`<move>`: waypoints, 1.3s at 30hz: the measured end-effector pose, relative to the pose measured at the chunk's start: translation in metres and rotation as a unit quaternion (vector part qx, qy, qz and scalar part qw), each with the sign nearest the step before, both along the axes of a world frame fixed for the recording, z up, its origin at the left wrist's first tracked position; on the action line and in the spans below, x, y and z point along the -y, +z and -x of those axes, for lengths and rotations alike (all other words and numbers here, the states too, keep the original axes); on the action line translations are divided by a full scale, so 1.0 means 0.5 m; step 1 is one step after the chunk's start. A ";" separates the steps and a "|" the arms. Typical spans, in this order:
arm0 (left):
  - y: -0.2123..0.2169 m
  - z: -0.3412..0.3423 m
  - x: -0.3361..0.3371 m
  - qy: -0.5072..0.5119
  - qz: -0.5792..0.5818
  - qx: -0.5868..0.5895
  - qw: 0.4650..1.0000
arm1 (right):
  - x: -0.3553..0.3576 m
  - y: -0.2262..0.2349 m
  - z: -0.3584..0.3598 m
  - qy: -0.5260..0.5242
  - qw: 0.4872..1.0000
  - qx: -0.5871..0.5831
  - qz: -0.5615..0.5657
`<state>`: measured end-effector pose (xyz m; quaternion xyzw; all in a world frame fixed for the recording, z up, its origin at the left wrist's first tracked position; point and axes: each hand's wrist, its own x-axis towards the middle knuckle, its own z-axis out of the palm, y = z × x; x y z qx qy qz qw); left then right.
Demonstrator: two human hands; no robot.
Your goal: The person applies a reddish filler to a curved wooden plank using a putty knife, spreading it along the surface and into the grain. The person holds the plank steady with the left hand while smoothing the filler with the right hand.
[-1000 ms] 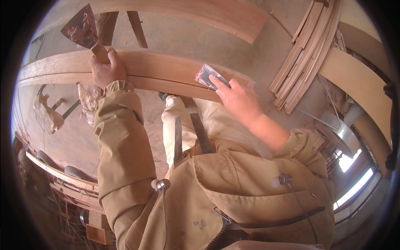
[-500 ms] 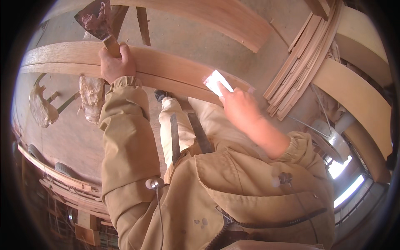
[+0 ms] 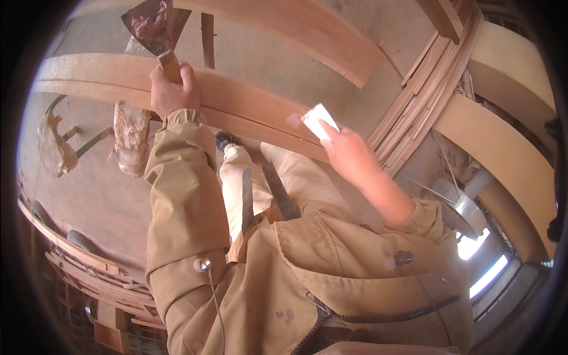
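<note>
Long wooden board (image 3: 242, 97), a hand over each part.
It crosses ahead — the left hand (image 3: 173, 92) grasps a putty knife (image 3: 158, 42) bearing pink paste (image 3: 151, 25), the right hand (image 3: 350, 152) grips a smaller scraper (image 3: 319, 121) near a pink smear (image 3: 294, 120).

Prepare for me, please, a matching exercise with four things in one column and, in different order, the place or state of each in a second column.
Things
1. Scraper
2. Flat spreader
3. Thin wooden strips
4. Dark shoe

Places and states
A. Piled together, toward the right side of the picture
B. Just below the long board in the picture
C. In the right hand, looking bright white
D. In the left hand, with pinkish paste on its blade

Right pairs: 1-D, 2-C, 3-A, 4-B
</note>
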<state>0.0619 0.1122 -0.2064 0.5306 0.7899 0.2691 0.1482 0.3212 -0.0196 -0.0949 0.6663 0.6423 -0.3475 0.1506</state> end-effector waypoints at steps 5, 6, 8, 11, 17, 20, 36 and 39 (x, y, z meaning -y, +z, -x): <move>0.004 0.000 0.000 0.000 0.015 0.002 1.000 | -0.030 -0.014 0.001 0.021 0.999 0.019 -0.021; 0.002 0.000 0.000 0.000 0.017 0.008 1.000 | -0.028 -0.019 -0.011 0.028 0.999 0.026 -0.020; 0.001 0.003 0.001 -0.004 0.007 -0.008 1.000 | -0.029 -0.016 -0.026 0.049 0.998 0.037 -0.013; 0.000 0.002 0.000 -0.006 -0.003 -0.010 1.000 | -0.048 0.008 -0.027 0.067 0.997 0.035 -0.018; -0.002 0.004 0.001 -0.007 -0.010 0.001 1.000 | -0.054 -0.008 -0.007 0.069 0.997 0.046 0.005; -0.001 0.006 0.004 -0.002 0.006 -0.003 1.000 | -0.067 0.009 -0.015 0.078 0.995 0.063 0.027; -0.005 0.006 0.006 -0.005 -0.008 -0.001 1.000 | -0.044 -0.036 0.031 0.052 0.998 -0.011 -0.044; 0.004 -0.001 0.004 -0.001 -0.004 0.013 1.000 | -0.052 -0.026 0.048 0.048 0.999 0.000 -0.007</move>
